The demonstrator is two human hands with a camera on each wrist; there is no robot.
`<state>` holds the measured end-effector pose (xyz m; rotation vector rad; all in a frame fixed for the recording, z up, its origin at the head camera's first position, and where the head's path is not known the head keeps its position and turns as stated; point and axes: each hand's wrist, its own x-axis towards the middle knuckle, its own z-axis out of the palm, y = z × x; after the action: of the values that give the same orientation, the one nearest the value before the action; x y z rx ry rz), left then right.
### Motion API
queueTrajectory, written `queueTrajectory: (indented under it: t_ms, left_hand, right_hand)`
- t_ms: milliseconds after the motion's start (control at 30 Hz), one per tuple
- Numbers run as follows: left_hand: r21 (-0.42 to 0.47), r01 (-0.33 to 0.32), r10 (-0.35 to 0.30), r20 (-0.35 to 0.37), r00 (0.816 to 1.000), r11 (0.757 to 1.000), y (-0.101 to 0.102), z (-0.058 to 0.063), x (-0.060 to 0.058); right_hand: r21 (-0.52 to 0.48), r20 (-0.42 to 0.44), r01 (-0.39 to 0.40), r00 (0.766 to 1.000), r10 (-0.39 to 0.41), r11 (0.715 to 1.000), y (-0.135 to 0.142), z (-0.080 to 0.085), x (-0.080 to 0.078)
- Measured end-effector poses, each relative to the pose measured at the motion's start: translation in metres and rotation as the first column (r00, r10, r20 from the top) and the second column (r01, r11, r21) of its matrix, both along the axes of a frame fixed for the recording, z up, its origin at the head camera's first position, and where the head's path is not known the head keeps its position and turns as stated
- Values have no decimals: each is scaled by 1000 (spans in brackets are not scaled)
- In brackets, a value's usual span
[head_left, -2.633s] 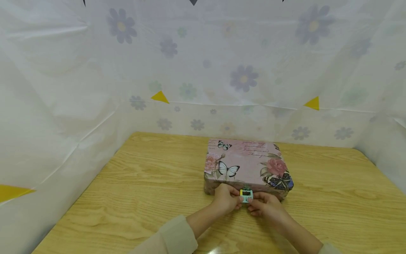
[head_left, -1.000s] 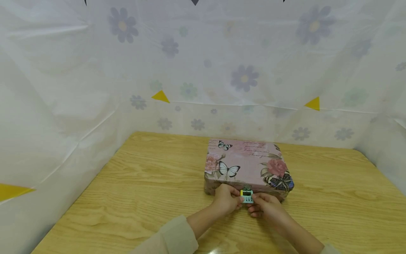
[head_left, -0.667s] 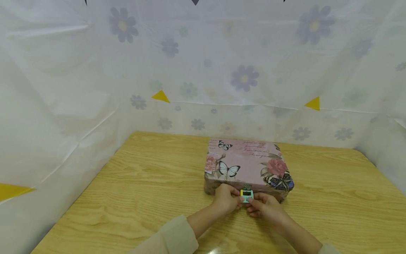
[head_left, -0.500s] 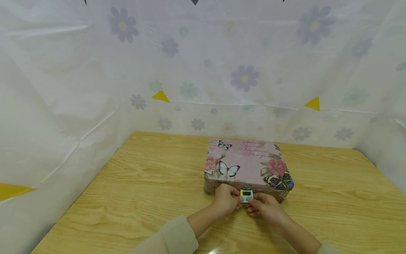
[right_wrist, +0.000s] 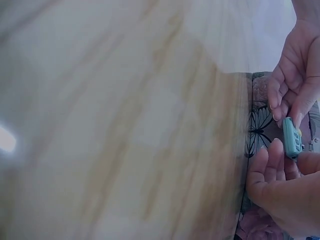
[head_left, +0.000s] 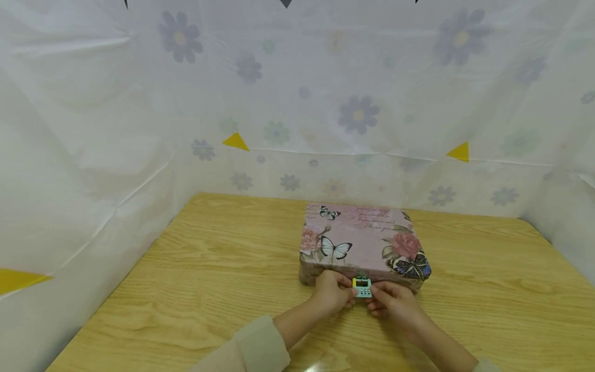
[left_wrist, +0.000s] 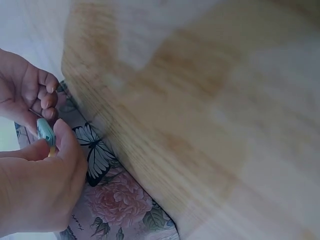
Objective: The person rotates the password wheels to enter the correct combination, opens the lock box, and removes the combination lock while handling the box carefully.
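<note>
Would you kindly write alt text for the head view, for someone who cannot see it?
A left hand and right hand grip a teal combination padlock at the front of a closed pink box printed with butterflies and flowers. The box sits on a wood-grain table before a white flowered sheet.

No text clearly legible, cursive script (head_left: 376, 218) at one o'clock on top of the pink box (head_left: 359, 238), more script (head_left: 312, 208) at ten o'clock, both blurred, dial markings (head_left: 365, 292) on the padlock (head_left: 362, 289) at six o'clock, too small to read

A screened-off tabletop booth — pale sheeting (head_left: 297, 119) round three sides of a wood-grain table (head_left: 214, 268)
</note>
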<state>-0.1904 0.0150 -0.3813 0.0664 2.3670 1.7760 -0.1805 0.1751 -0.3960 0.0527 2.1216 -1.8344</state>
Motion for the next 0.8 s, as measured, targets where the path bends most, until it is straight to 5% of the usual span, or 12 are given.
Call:
queueTrajectory:
  t_ms: [333, 800]
  left_hand:
    - [63, 4, -12, 123, 992, 998, 4, 1, 1]
    - [25, -29, 26, 108, 994, 999, 10, -2, 2]
  right_hand:
    - [45, -25, 67, 998, -66, 997, -4, 1, 1]
    - [61, -23, 77, 997, -76, 995, -5, 0, 0]
